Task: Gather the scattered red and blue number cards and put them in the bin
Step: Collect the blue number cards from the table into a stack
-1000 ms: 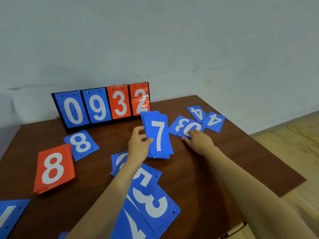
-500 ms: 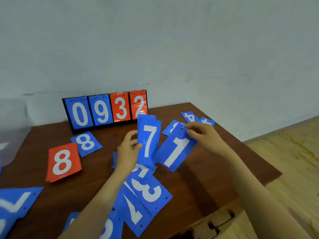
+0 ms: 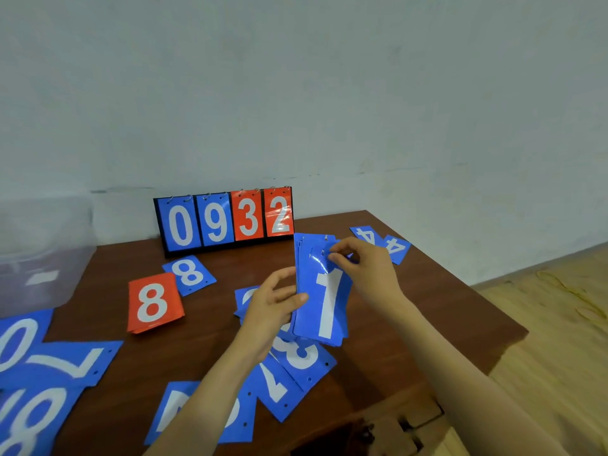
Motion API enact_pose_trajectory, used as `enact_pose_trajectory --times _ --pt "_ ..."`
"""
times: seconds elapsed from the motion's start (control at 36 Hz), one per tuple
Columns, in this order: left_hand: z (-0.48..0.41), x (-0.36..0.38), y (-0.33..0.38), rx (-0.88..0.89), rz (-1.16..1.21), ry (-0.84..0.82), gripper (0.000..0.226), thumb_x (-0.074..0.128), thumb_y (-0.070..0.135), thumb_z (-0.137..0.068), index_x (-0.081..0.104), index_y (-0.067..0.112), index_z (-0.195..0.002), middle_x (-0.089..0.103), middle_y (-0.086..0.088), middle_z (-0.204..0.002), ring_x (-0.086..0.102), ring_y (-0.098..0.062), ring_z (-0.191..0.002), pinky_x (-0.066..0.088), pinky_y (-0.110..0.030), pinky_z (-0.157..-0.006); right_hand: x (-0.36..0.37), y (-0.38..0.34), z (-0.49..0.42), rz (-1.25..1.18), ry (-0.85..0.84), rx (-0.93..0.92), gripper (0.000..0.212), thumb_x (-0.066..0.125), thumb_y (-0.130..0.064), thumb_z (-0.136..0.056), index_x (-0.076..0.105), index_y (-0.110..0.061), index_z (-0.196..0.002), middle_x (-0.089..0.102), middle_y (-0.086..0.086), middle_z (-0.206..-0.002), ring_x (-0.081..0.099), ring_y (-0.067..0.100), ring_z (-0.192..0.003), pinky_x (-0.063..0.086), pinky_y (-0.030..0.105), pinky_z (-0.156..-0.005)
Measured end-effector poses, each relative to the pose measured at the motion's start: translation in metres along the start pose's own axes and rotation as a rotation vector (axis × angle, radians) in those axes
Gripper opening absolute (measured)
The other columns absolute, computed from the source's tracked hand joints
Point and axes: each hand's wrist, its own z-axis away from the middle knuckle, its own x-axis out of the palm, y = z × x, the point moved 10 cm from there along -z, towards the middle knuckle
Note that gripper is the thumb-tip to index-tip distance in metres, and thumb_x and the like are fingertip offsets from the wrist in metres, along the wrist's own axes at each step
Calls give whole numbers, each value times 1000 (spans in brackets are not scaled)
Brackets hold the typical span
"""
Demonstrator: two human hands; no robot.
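Note:
A stack of blue number cards (image 3: 320,301) with a 1 on top stands upright above the table's middle. My left hand (image 3: 273,304) grips its left edge, thumb on the front. My right hand (image 3: 365,268) pinches the top card near its upper edge. Loose cards lie on the brown table (image 3: 427,307): a red 8 (image 3: 152,302), a blue 8 (image 3: 189,274), two blue 4s (image 3: 381,242) at the far right, a blue 3 (image 3: 301,358) and a blue 7 (image 3: 276,388) under my left arm, and more blue cards (image 3: 49,366) at the left. A clear bin (image 3: 42,255) sits at the far left.
A black flip scoreboard (image 3: 225,220) showing 0 9 3 2 stands at the back of the table against the grey wall. The table's right and near edges drop to a wooden floor (image 3: 552,324).
My right hand has laid the blue 1 card onto the front of the stack, covering the 7. The view shifted, and the clear bin shows at the left.

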Motion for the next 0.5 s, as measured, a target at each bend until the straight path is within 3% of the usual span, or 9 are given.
enact_pose_trajectory --times 0.11,0.17,0.22,0.39,0.5 --pt "-3 -5 -10 -23 -37 26 38 64 9 -87 53 24 -119 70 -9 -108 69 -21 -95 59 -34 -76 7 0 -5 18 32 -27 13 64 -20 -89 65 -17 -101 66 -5 -101 59 5 -88 48 17 -74" --pt "-9 -16 -16 -29 -12 95 35 63 7 -87 54 23 -116 70 -9 -105 70 -21 -93 59 -30 -70 11 5 -13 91 54 -52 26 62 -20 -89 59 -16 -115 59 -3 -116 53 8 -98 41 14 -74" --pt "-17 -32 -20 -37 -17 188 35 63 6 -88 53 20 -118 69 -8 -103 70 -18 -90 58 -27 -63 17 23 -24 91 37 -6 39 63 -20 -88 52 -13 -125 51 1 -126 48 13 -113 40 20 -86" --pt "-49 -76 -34 -62 -54 363 35 61 3 -88 51 20 -117 68 -3 -99 68 -15 -86 57 -34 -67 71 115 -53 380 -339 211 63 64 -28 -88 38 -7 -141 33 12 -147 30 27 -136 31 36 -107" --pt "-73 -92 -35 -62 -87 405 36 61 4 -88 51 21 -118 66 -2 -100 67 -18 -89 57 -37 -71 95 164 -69 554 -486 296 72 60 -35 -90 25 -11 -147 17 12 -156 14 29 -144 25 43 -114"
